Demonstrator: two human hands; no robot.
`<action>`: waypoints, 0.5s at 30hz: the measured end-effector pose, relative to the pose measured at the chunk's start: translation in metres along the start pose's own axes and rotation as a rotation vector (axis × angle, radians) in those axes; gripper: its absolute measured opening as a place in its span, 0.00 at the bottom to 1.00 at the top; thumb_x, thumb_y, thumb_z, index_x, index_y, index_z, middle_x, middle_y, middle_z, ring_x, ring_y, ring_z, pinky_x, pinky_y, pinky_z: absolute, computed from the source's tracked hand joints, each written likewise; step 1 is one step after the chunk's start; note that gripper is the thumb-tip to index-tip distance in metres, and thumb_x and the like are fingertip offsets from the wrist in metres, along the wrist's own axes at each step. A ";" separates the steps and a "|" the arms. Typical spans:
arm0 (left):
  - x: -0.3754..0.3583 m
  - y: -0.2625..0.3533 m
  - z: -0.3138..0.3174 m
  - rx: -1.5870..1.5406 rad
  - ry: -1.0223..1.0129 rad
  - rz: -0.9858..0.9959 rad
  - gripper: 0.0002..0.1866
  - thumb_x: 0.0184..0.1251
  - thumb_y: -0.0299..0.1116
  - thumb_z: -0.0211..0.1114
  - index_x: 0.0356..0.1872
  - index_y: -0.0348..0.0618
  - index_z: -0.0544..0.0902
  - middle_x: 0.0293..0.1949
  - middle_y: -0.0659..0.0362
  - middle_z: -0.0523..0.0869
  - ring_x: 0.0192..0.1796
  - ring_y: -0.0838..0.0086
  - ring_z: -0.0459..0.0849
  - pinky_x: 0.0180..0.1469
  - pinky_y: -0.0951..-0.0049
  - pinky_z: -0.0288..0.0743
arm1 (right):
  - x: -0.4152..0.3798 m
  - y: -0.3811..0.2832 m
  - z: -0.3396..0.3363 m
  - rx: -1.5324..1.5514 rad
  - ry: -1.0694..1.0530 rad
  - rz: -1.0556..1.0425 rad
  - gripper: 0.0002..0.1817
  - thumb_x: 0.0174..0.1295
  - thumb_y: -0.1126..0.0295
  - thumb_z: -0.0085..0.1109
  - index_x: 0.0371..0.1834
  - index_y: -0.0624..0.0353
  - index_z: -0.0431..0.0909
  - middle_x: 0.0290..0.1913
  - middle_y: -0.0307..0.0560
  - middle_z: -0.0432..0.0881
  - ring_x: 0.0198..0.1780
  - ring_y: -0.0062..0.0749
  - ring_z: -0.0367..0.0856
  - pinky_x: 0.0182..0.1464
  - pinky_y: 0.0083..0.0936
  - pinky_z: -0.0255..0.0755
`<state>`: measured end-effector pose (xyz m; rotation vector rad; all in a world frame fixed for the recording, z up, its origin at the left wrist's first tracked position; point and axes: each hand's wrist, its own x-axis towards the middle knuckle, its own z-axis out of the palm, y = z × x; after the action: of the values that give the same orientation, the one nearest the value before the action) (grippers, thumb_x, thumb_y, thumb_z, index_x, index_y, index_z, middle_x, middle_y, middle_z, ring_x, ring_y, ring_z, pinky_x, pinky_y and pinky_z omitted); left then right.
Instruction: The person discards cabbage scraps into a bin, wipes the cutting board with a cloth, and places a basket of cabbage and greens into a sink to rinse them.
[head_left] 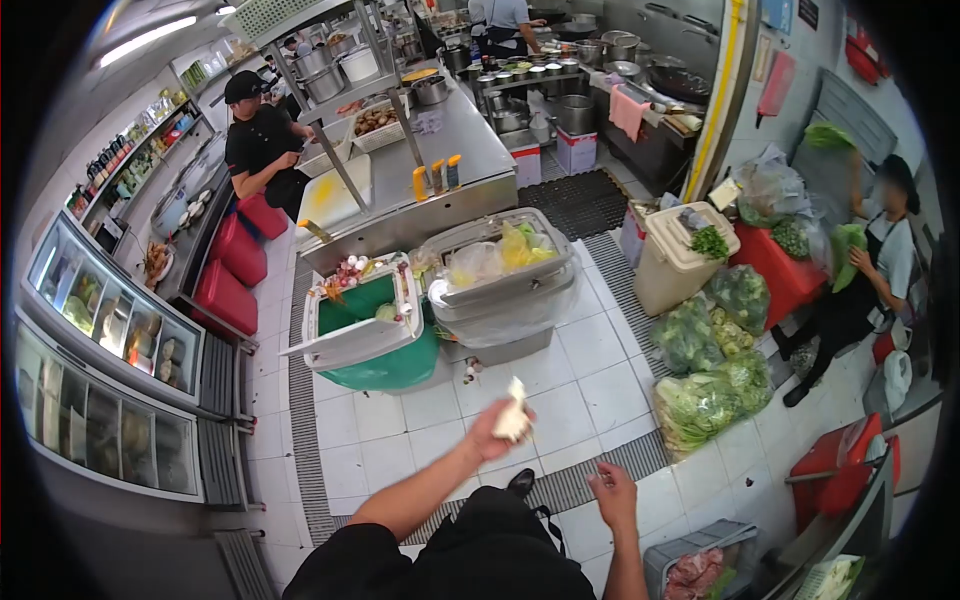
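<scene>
My left hand (490, 432) is closed around a pale vegetable piece (514, 418), creamy white with a pointed top; its exact kind I cannot make out. It is held out over the tiled floor, short of the two waste bins. My right hand (613, 492) hangs lower and to the right, fingers loosely bent and apart, with nothing visible in it. Ahead on the left stands a bin with a green liner (385, 365), onion scraps lying along its rim. Beside it is a grey bin (505, 310) with a clear liner and yellowish bags on top.
Bags of leafy greens (712, 400) lie on the floor to the right, near a beige lidded bin (685, 255). A grey crate (695, 560) is by my right side. One co-worker (260, 140) stands behind the steel counter (460, 140); another (880, 250) handles greens at right.
</scene>
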<state>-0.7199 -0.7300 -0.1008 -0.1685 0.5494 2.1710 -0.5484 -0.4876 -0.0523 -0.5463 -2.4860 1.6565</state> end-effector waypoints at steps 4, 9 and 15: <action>-0.012 0.171 0.015 0.215 0.345 0.434 0.18 0.64 0.45 0.54 0.43 0.39 0.71 0.35 0.51 0.81 0.30 0.69 0.81 0.27 0.71 0.78 | 0.014 0.071 0.008 -0.123 -0.064 0.234 0.19 0.51 0.66 0.66 0.45 0.64 0.80 0.36 0.50 0.82 0.36 0.32 0.81 0.39 0.24 0.74; -0.043 0.349 -0.016 0.402 0.585 0.887 0.25 0.64 0.49 0.55 0.52 0.40 0.68 0.41 0.49 0.79 0.44 0.63 0.79 0.41 0.61 0.79 | -0.033 0.173 0.009 -0.281 -0.067 0.291 0.19 0.51 0.64 0.65 0.43 0.64 0.80 0.34 0.50 0.83 0.33 0.28 0.81 0.33 0.24 0.74; -0.051 0.420 -0.129 1.636 1.528 1.283 0.32 0.62 0.43 0.60 0.65 0.40 0.65 0.62 0.37 0.67 0.64 0.52 0.68 0.69 0.61 0.52 | -0.141 0.257 -0.004 0.186 0.075 0.916 0.11 0.52 0.65 0.63 0.33 0.61 0.80 0.25 0.43 0.79 0.21 0.27 0.77 0.20 0.23 0.70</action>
<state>-1.0270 -1.0458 -0.0633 -0.6165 3.6934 1.1689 -0.3550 -0.4458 -0.2685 -1.8639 -2.0845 2.0018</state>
